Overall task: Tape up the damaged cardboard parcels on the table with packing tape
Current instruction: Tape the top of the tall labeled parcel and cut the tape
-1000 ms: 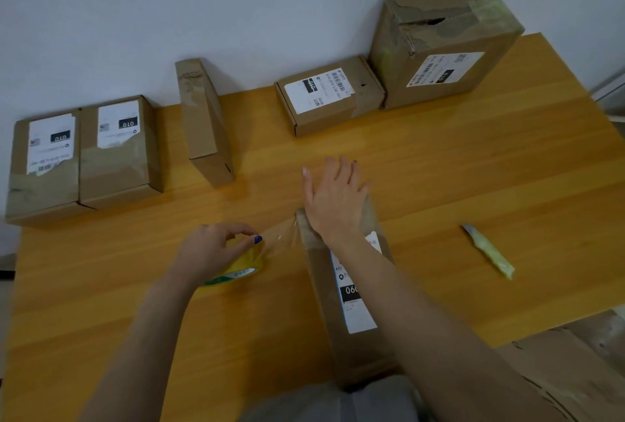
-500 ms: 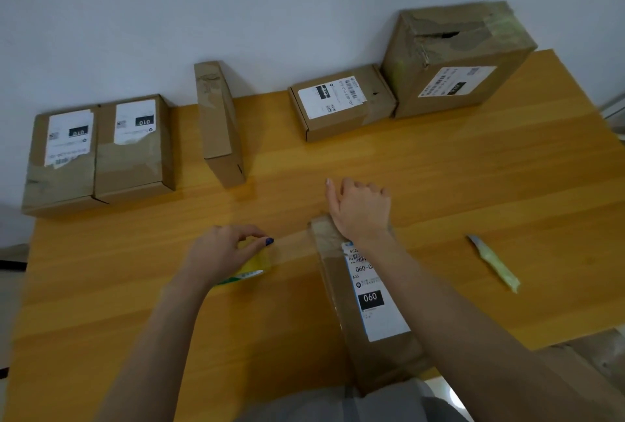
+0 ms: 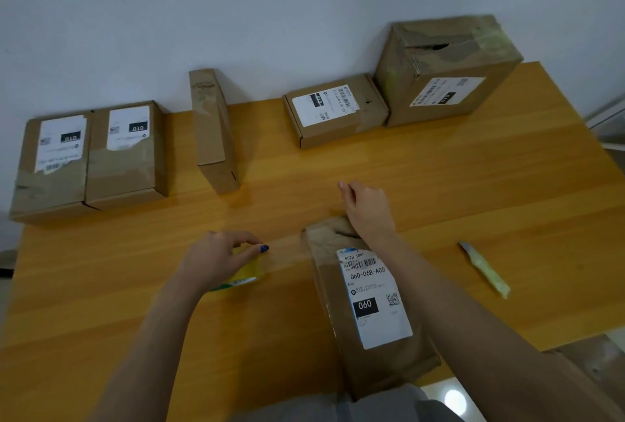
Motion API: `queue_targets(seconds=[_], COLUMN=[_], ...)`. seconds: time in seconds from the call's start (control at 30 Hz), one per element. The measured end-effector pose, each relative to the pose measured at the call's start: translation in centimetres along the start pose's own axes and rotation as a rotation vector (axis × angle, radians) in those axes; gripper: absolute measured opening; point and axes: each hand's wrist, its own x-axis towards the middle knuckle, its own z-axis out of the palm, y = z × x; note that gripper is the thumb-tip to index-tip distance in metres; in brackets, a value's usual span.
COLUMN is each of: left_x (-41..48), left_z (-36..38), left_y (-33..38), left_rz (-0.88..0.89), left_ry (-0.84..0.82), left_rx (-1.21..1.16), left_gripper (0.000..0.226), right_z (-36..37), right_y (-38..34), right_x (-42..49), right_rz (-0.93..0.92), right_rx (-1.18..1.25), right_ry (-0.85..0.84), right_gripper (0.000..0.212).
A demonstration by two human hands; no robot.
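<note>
As the parcel (image 3: 368, 320) lies beneath our right hand (image 3: 367, 212), that hand, flat a second ago, now curls over its far end, folding tape down. Our left hand (image 3: 216, 259) grips the tape roll (image 3: 248, 274) alongside, with the strip (image 3: 287, 252) taut between the hands; cutting likely follows.

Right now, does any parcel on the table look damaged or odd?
The large brown cardboard box at the far right has a torn gap in its taped top. The thin brown parcel stands on edge, unlike the rest.
</note>
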Motion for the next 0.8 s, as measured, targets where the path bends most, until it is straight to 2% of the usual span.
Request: queue_targets(seconds=[0.07, 0.17, 0.33, 0.4, 0.5, 0.57, 0.67, 0.8], left_x=[0.0, -0.2, -0.1, 0.0, -0.1, -0.2, -0.2, -0.1], left_z=[-0.1, 0.1, 0.4, 0.4, 0.4, 0.4, 0.3, 0.3], left_y=[0.2, -0.1, -0.5, -0.2, -0.2, -0.3, -0.3, -0.4], left_rz=[0.0, -0.016, -0.018, -0.012, -0.012, -0.013, -0.028, -0.022], left_ry=[-0.012, 0.007, 0.013, 0.009, 0.009, 0.011, -0.003, -0.005], left_rx=[0.012, -0.03, -0.036, -0.018, -0.009, -0.015, -0.012, -0.016], left_gripper=[0.029, 0.029, 0.028, 0.028, 0.028, 0.028, 0.028, 0.029], right_z=[0.0, 0.7, 0.0, 0.2, 2.2, 2.8, 2.4, 1.1], right_y=[0.0, -0.8, -2.7, -3.8, -4.4, -4.2, -4.5, -4.3], right_x=[-0.2, -1.0, -0.4, -0.8, -2.2, -2.1, -2.5, -0.7], right_rz=[-0.029, -0.067, 0.015, -0.003, -0.035, -0.017, -0.01, 0.033], right_rx=[-0.017, -0.179, -0.473, -0.349, -0.298, -0.302, -0.358, -0.317], right_ry=[0.013, 0.075, 0.041, 0.044, 0.107, 0.114, 0.096, -0.19], right_gripper=[0.04, 0.036, 0.012, 0.03, 0.05, 0.056, 0.054, 0.051])
